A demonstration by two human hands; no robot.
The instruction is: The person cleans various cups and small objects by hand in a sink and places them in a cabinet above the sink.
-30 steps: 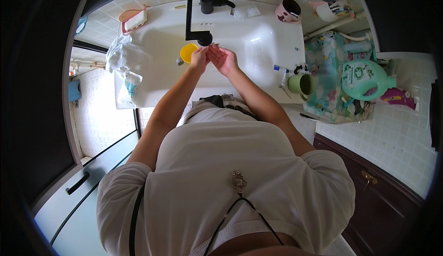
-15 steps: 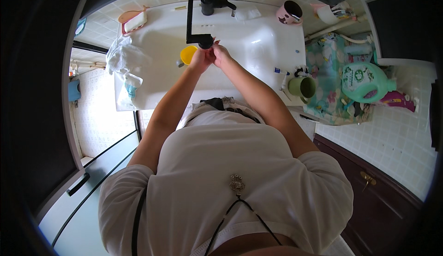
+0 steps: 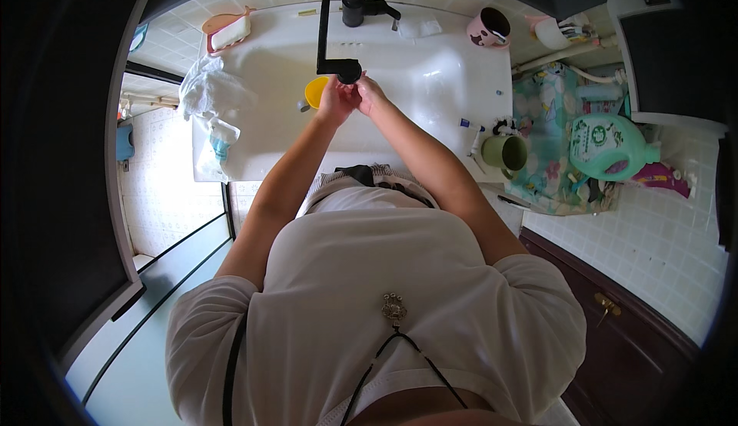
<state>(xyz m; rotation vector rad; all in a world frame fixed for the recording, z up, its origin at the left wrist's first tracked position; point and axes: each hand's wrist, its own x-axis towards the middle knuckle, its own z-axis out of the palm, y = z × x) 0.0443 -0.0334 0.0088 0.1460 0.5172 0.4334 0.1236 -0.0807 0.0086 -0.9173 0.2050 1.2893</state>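
My left hand (image 3: pixel 335 100) and my right hand (image 3: pixel 370 94) are together under the spout of the black faucet (image 3: pixel 349 70), inside the white sink (image 3: pixel 284 61). Both palms look cupped and turned upward, with no object visible in them. The spout head covers part of the fingers, and whether water is running I cannot make out. Just left of my left hand is a yellow cup (image 3: pixel 316 90) with a grey handle, in the basin.
White cloths (image 3: pixel 209 88) lie on the sink's left rim, below a soap bar (image 3: pixel 231 35) on a dish. At the right are a pink mug (image 3: pixel 489 28), a green cup (image 3: pixel 503 152), a toothpaste tube (image 3: pixel 470 125) and a green detergent jug (image 3: pixel 607 145). Dark cabinet doors flank both sides.
My hands have opened a little into a cupped shape under the spout, with more of the palms showing. The whole view has shifted slightly; the other things stay put.
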